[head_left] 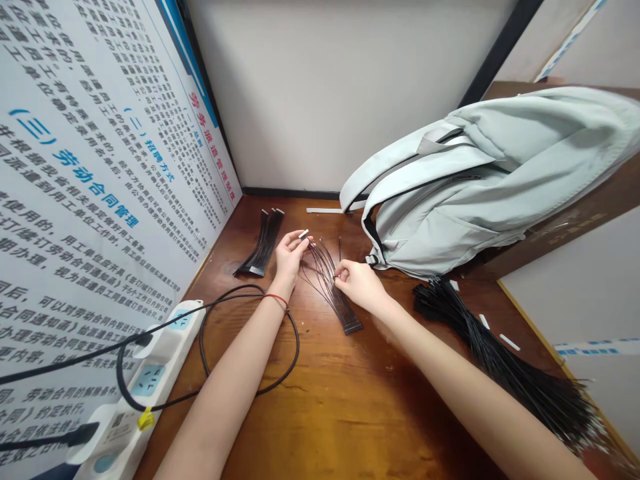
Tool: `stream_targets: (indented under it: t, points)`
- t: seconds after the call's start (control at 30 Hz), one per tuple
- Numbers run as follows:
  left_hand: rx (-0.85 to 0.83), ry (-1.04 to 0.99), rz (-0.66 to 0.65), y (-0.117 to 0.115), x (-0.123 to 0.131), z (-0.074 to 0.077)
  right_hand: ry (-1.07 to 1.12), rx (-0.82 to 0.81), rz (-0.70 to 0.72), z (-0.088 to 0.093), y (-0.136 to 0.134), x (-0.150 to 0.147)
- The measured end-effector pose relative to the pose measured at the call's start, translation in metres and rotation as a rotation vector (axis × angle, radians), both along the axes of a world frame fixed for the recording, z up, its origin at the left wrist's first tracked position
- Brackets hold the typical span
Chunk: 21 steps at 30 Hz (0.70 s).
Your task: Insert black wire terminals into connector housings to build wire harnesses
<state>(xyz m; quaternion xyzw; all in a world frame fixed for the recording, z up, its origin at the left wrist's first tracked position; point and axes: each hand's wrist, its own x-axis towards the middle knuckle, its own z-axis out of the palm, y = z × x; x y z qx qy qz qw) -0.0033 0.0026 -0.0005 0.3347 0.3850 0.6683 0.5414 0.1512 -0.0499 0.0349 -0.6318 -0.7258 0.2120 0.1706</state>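
Now left hand (290, 257) pinches white connector (303, 234) (small, oblong); right hand (363, 285) pinches thin black wires (344, 311), loosely fanned.

Bright indoor light, faint sheen on the tabletop (320, 393), wide-angle distortion toward edges

On the surface (320, 407), a power strip (163, 373) lies left of a wire harness (343, 311); right, a cable bundle (493, 350) before a backpack (480, 200).

Left hand (291, 253) points toward one o'clock, right hand (359, 281) toward ten (both, fingertips together, pinching).
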Motion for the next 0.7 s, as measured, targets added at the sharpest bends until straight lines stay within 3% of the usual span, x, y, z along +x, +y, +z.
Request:
stream_targets:
  t: [0.47, 0.7]
  points:
    - [-0.018, -0.036, 0.01, 0.004, 0.001, -0.001, -0.075, 0.052, -0.035, -0.002, 0.066, -0.027]
    - [-0.042, -0.025, 0.022, 0.005, 0.001, -0.003, -0.109, 0.032, -0.006, -0.005, 0.083, -0.049]
